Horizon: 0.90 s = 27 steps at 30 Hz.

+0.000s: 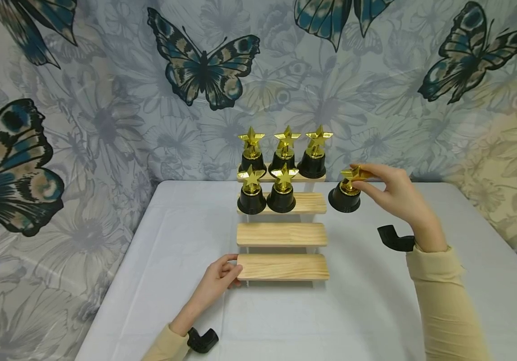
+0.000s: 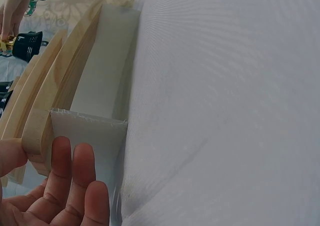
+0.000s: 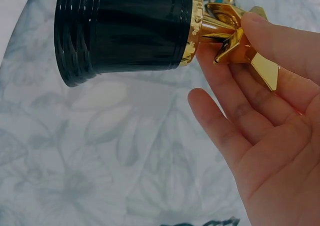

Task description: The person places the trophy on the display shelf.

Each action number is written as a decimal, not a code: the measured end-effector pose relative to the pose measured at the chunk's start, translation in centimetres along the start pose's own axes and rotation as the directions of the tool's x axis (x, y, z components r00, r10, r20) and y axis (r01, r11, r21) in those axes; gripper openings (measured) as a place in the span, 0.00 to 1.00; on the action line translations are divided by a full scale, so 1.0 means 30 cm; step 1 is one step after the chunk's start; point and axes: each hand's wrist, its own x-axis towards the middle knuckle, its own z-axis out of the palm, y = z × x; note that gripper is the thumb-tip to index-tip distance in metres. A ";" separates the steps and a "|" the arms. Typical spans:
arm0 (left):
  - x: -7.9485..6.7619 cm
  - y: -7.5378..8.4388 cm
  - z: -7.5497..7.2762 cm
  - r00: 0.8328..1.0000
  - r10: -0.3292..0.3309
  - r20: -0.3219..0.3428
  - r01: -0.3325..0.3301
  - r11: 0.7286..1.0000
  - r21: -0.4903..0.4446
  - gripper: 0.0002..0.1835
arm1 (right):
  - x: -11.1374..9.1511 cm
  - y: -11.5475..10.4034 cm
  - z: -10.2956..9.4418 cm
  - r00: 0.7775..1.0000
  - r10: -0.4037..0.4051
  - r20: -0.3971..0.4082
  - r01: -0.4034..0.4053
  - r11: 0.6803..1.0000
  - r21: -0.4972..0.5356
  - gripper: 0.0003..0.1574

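My right hand [image 1: 394, 193] pinches a star trophy [image 1: 346, 195] by its gold star, just right of the stand's second-highest step. The black base of this trophy [image 3: 125, 31] points left in the right wrist view, with the thumb over the star and fingers behind it. My left hand [image 1: 220, 276] grips the left end of the lowest step of a wooden tiered stand [image 1: 282, 266]. In the left wrist view the thumb lies against the wood [image 2: 37, 131], and several fingers show in front of the pale side support [image 2: 90, 136].
Three star trophies [image 1: 284, 159] stand along the top step. Two more, among them a right-hand one [image 1: 281, 199], stand on the step below, left of bare wood [image 1: 310, 203]. Behind the white-covered table [image 1: 173, 225] hangs a butterfly-patterned backdrop [image 1: 118, 115].
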 end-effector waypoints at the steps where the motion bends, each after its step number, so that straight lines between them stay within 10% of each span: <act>1: 0.000 0.000 -0.001 1.000 -0.001 -0.001 0.001 1.000 0.000 0.21 | 0.008 -0.005 0.003 1.000 -0.004 0.006 0.004 1.000 0.006 0.28; 27: 0.002 -0.009 -0.008 1.000 0.003 0.008 -0.003 1.000 -0.008 0.21 | 0.098 -0.019 0.114 0.998 -0.024 0.063 0.012 0.983 0.181 0.22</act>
